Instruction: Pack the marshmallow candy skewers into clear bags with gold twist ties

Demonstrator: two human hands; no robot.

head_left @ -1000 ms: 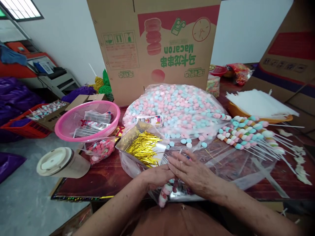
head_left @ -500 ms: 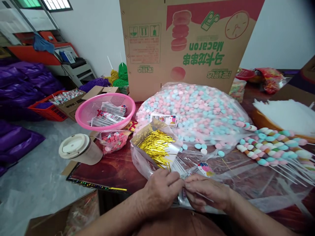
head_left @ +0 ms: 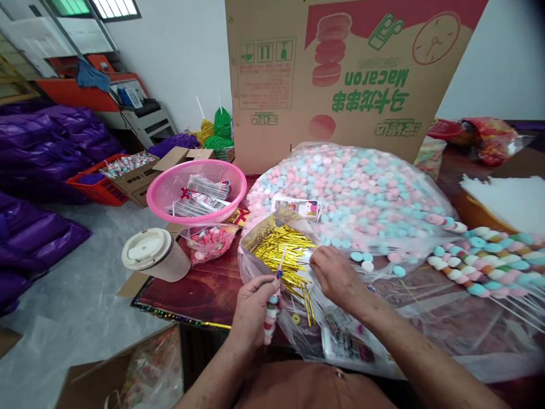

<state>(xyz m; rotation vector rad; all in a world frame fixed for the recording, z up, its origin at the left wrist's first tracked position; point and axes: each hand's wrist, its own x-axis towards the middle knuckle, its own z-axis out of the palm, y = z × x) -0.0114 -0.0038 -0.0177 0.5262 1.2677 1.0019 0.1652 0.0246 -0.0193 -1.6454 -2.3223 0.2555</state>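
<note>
My left hand (head_left: 252, 312) is wrapped around a marshmallow skewer (head_left: 271, 319) in a clear wrapper, its white stick pointing up past my thumb. The wrapper is gathered near the base of the stick. My right hand (head_left: 338, 279) pinches at the right edge of a heap of gold twist ties (head_left: 281, 245), and a thin tie seems to be at its fingertips. The ties lie in an open cardboard box (head_left: 256, 234); a few hang over its front edge. Printed wrappers (head_left: 344, 335) lie below my right forearm.
A big clear bag of pink and blue marshmallows (head_left: 353, 193) lies behind the ties. Finished-looking skewers (head_left: 489, 255) are at right. On the left stand a pink basket (head_left: 155, 199) with wrappers, a lidded cup (head_left: 155, 255) and a small candy bag (head_left: 210, 241). A macaron carton (head_left: 264, 136) stands behind.
My hands were together at the table's front edge and are now apart. The left has moved left with the wrapped skewer; the right has risen to the twist ties. The view has shifted slightly left.
</note>
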